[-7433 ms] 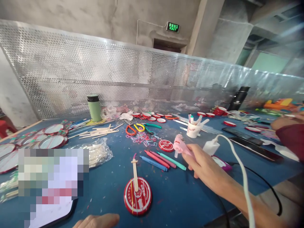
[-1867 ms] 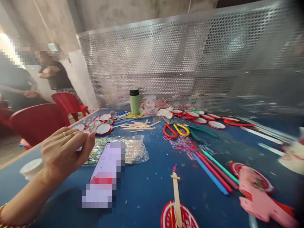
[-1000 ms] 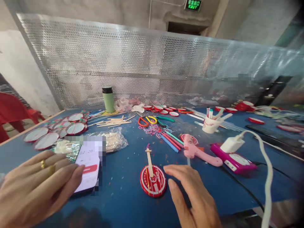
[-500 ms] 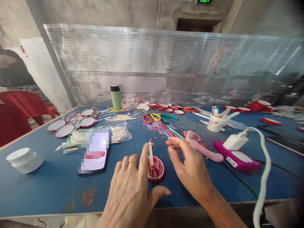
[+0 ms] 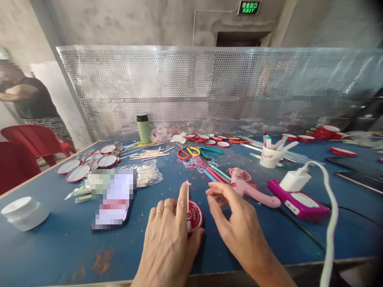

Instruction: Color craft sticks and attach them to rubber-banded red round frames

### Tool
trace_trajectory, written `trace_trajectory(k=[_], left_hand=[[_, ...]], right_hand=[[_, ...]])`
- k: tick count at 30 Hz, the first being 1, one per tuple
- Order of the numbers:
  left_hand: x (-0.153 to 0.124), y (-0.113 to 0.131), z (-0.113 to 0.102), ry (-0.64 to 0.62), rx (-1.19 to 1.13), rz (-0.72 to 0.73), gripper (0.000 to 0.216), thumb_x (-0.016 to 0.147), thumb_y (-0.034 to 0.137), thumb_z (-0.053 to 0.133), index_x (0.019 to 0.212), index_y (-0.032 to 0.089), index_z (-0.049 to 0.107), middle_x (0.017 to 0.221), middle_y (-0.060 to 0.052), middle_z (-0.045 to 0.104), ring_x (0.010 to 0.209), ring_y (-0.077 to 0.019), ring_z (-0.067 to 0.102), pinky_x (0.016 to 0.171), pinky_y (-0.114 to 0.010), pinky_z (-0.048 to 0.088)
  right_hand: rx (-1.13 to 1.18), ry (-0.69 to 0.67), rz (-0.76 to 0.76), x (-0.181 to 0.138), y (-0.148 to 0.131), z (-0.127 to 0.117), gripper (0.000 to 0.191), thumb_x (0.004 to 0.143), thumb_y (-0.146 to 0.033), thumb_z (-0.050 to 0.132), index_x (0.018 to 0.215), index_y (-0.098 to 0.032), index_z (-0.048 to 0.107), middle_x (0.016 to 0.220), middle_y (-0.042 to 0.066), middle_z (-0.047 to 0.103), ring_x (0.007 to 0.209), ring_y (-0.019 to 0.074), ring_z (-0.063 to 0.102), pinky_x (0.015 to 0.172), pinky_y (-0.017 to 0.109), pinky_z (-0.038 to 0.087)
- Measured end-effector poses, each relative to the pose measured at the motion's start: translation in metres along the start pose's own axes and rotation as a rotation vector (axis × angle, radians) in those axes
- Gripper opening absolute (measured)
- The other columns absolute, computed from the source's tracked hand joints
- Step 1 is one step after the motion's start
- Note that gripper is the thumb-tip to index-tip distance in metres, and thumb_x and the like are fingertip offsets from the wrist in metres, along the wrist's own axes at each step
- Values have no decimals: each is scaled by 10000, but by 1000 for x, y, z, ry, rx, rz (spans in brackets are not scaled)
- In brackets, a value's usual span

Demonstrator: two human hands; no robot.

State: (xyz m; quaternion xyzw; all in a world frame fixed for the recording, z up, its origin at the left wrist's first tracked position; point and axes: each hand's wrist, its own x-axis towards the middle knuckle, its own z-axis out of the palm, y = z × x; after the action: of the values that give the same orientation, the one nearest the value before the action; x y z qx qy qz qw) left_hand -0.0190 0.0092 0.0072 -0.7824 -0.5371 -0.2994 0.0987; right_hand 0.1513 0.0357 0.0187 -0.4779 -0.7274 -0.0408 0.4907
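In front of me on the blue table lies a round red disc (image 5: 196,217) with white print. A thin wooden stick (image 5: 188,199) lies over it, and a small pink piece shows at its far end. My left hand (image 5: 169,235) rests over the disc's left side. Its index finger stretches along the stick, and its thumb lies by the disc's near right edge. To the right, my right hand (image 5: 239,227) hovers with bent fingers, thumb and index finger slightly apart, nothing visible between them. Beyond it lies a pink hot glue gun (image 5: 254,191).
A phone (image 5: 115,199) and white jar (image 5: 25,214) stand left. Behind are loose sticks (image 5: 151,153), pliers (image 5: 194,151) and several red-rimmed discs (image 5: 107,160). A purple power strip (image 5: 299,201) with a white cable lies right. A person (image 5: 32,91) is beyond the table's left end.
My left thumb has drawn in toward the disc's near edge. My right hand stays nearly in place, its fingers slightly more bent. The view has tilted up a little.
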Motion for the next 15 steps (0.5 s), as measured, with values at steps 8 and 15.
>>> trace_trajectory(k=[8, 15], left_hand=[[-6, -16, -11, 127, -677, -24, 831, 869, 320, 657, 1567, 308, 204, 1216, -112, 655, 1038, -275, 662, 905, -445, 560], [-2, -22, -25, 46, -1203, 28, 806, 817, 552, 724, 1517, 375, 366, 1247, -123, 667, 1110, -339, 659, 926, -493, 553]], right_hand=[[203, 19, 150, 3, 1, -10, 194, 960, -344, 560, 1069, -211, 650, 939, 77, 763, 827, 211, 740, 723, 309, 599], [788, -176, 419, 6, -1, -15, 372, 906, -485, 633, 1135, -193, 658, 1103, 124, 727, 945, 245, 709, 801, 365, 594]])
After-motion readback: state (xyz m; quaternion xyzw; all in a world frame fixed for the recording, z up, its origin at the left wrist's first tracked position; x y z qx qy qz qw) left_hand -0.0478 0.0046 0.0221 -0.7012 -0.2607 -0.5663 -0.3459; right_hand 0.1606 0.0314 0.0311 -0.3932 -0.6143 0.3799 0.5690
